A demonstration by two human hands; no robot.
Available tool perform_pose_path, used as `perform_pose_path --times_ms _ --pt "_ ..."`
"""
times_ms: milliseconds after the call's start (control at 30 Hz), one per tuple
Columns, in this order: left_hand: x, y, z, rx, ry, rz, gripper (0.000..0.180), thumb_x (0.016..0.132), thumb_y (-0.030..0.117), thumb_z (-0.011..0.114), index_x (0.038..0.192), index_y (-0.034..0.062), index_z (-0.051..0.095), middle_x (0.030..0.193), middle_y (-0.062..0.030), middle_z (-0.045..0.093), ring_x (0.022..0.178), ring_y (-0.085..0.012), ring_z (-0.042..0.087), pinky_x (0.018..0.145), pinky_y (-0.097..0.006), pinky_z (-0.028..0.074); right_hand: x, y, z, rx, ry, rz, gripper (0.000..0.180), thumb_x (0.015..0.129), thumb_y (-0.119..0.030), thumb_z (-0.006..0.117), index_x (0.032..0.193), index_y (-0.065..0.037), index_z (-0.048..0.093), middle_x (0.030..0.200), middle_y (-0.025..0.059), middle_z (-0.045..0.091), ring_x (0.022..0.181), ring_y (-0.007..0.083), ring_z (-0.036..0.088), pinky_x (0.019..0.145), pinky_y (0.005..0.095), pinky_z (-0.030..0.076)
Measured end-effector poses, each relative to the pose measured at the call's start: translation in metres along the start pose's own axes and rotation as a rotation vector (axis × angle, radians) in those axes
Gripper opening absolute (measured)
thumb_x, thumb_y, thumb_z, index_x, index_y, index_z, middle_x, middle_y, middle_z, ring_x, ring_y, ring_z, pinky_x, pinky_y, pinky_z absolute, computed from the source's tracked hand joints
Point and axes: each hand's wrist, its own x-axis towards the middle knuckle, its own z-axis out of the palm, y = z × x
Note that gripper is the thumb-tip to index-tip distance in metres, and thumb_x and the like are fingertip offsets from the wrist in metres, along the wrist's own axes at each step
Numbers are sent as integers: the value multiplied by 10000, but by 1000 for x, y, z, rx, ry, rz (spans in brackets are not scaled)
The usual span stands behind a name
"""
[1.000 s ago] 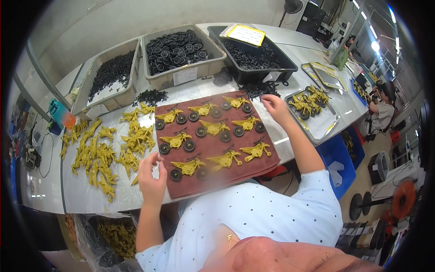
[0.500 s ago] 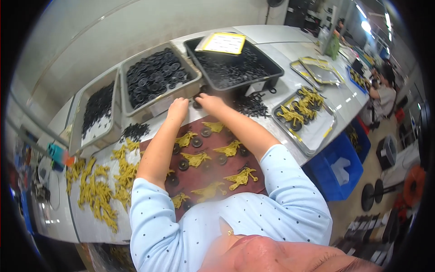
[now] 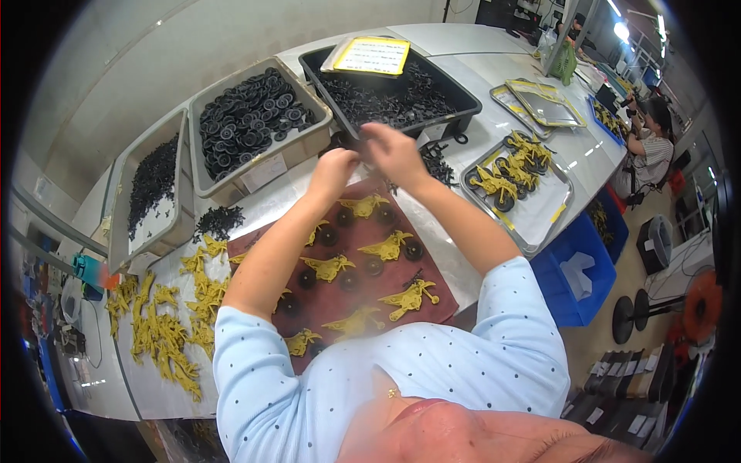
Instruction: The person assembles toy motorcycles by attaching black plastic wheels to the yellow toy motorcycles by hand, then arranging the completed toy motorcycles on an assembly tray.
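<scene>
My left hand (image 3: 334, 171) is closed in a pinch above the far edge of the maroon mat (image 3: 369, 287); what its fingers hold is hidden. Close beside it, my right hand (image 3: 395, 154) is raised in front of the black bin (image 3: 463, 116), its fingers curled together on something too small to make out. On the mat, yellow toy motorcycle bodies (image 3: 386, 245) lie in rows with black wheels (image 3: 327, 235) next to them. Small black parts (image 3: 438, 163) are heaped on the table to the right of my right hand.
A grey bin of black wheels (image 3: 251, 123) and a bin of small black parts (image 3: 158, 181) stand left. Loose yellow bodies (image 3: 166, 328) cover the left table. At right, a metal tray (image 3: 532, 216) carries wheeled yellow toys; blue bins (image 3: 575, 282) stand below. A co-worker (image 3: 652, 147) sits farther off.
My right hand has lifted and moved right, with its fingers turned toward the left hand. My left hand has shifted slightly right, and the view has moved a little.
</scene>
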Motion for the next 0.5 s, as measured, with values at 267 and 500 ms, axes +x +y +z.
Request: perform_pose_path --times_ms 267,500 --pt "31 7 60 -56 -40 255 199 763 43 532 922 15 648 890 -203 611 861 -355 605 751 -397 494 -68 -13 -82 436 61 440 273 901 -42 558 1173 -21 546 918 10 602 698 46 522 625 185 430" --pt "-25 -57 -7 421 -193 -94 416 686 163 731 1080 76 633 1100 -142 592 1023 -332 556 855 -428 474 -129 -19 -118 432 -50 700 214 877 -63 598 1081 1 602 887 17 631 733 57 541 671 210 459"
